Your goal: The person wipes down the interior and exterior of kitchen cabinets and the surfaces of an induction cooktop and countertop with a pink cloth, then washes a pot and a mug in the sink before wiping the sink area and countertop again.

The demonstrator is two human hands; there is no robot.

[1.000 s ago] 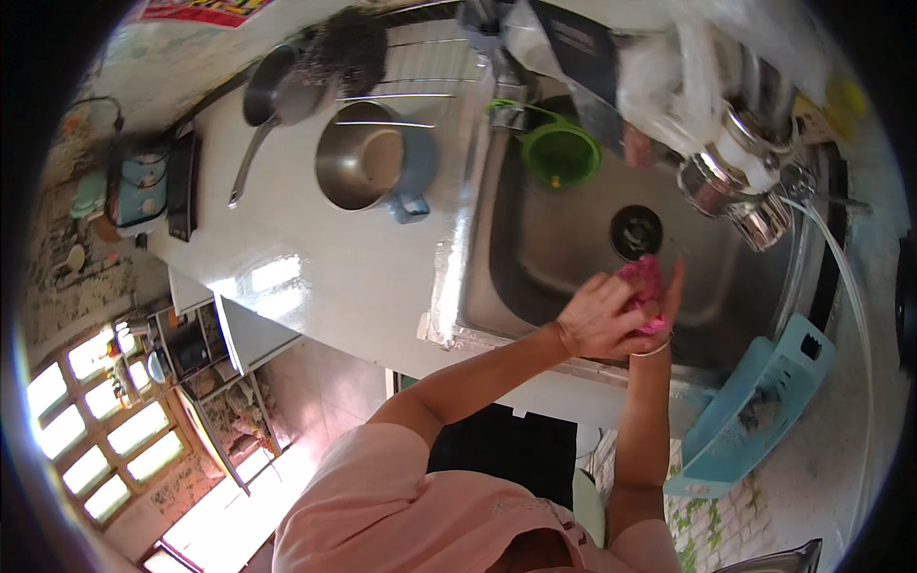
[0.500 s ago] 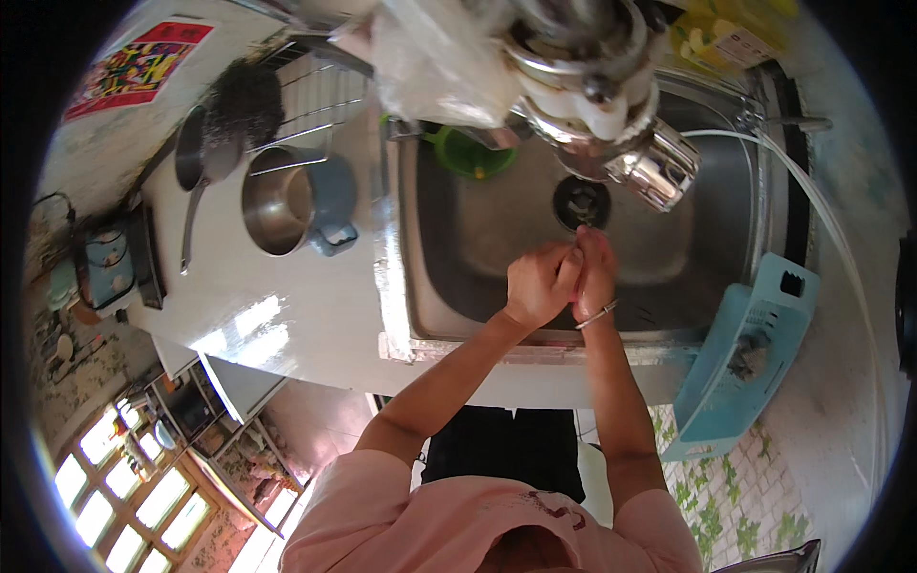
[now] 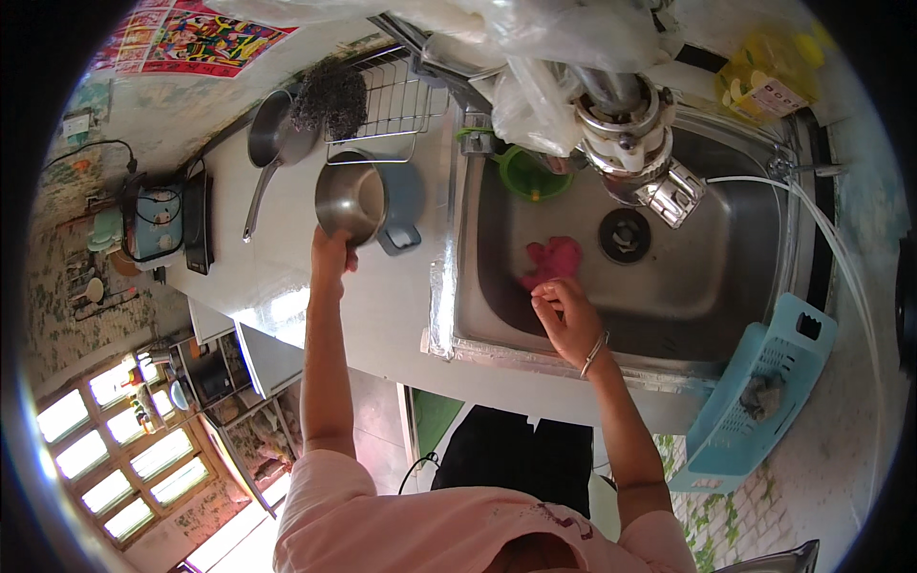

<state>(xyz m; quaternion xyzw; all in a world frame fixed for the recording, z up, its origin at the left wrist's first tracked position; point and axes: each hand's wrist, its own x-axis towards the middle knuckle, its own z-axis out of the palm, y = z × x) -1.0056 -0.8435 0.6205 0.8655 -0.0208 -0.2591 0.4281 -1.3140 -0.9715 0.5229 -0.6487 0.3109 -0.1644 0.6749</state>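
My left hand point(image 3: 331, 260) is closed at the near edge of a stainless steel pot point(image 3: 351, 199) on the white counter; its thumb and fingertips are at the pot's side. Right behind the pot stands a blue mug-like vessel point(image 3: 406, 205) with a handle. Above the sink point(image 3: 683, 286), my right hand point(image 3: 571, 323) has loosely bent fingers with a gap at the thumb, and I see nothing in it. Just beyond those fingertips a crumpled pink cloth point(image 3: 552, 260) lies in the basin, left of the drain point(image 3: 625, 236). A bracelet point(image 3: 594, 353) circles my right wrist.
A chrome faucet point(image 3: 659, 177) overhangs the basin. At its back left is a green strainer point(image 3: 533, 177). A blue plastic basket point(image 3: 755, 392) hangs at the right edge. A small pan point(image 3: 279, 134), wire rack point(image 3: 396, 105) and dark scrubber point(image 3: 330, 98) stand at the back left.
My hands, which were pressed together over the sink, have parted. The left has moved across to the pot. The pink cloth now shows in the basin, and the whole view has shifted left.
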